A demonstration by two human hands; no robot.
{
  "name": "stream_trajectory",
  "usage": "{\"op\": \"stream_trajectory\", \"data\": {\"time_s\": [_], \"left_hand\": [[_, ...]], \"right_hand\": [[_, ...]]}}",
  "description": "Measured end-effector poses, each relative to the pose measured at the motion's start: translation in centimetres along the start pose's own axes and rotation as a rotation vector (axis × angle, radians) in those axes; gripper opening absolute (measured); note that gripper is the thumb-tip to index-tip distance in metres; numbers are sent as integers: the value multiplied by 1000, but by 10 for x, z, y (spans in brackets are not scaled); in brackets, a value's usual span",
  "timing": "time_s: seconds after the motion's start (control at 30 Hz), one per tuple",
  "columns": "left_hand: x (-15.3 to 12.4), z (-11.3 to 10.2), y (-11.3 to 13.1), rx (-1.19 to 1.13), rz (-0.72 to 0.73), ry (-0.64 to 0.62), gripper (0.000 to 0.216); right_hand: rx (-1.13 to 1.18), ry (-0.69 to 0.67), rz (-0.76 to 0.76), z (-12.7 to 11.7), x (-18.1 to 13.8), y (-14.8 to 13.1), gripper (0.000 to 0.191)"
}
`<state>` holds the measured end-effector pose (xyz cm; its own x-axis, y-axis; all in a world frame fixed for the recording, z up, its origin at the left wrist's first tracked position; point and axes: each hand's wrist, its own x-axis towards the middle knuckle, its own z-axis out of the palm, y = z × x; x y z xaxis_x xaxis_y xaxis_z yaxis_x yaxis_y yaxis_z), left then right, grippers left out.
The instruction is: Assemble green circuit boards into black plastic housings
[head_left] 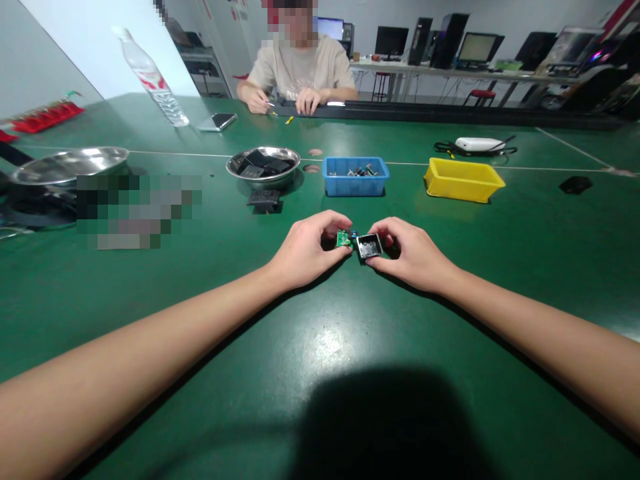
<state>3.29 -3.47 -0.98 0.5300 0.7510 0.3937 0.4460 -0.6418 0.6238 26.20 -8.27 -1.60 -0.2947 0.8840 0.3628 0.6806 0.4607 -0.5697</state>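
Observation:
My left hand (307,250) pinches a small green circuit board (344,238) between thumb and fingers, just above the green table (320,347). My right hand (413,253) grips a small black plastic housing (369,246) with its open side up. Board and housing sit side by side, almost touching, at the middle of the table. Both hands are closed on their parts.
Behind my hands stand a steel bowl of black housings (263,165), a blue bin of small parts (355,176) and a yellow bin (463,179). A loose black housing (263,199) lies near the bowl. A larger steel bowl (70,165), a bottle (153,79) and a phone (217,121) are left; another person (300,70) works opposite.

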Motion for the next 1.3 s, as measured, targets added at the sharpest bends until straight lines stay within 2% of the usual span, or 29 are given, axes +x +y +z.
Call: {"op": "stream_trajectory", "data": {"time_s": [0.17, 0.3, 0.73, 1.3], "left_hand": [[0, -1, 1, 70, 61, -17, 20], [0, 0, 0, 77, 86, -72, 21], [0, 1, -2, 136, 107, -132, 24], [0, 3, -3, 208, 46, -105, 27]], "right_hand": [[175, 94, 52, 0, -1, 1, 30], [201, 124, 88, 2, -1, 3, 32], [214, 117, 98, 1, 0, 1, 32], [219, 105, 92, 1, -1, 1, 34]]}}
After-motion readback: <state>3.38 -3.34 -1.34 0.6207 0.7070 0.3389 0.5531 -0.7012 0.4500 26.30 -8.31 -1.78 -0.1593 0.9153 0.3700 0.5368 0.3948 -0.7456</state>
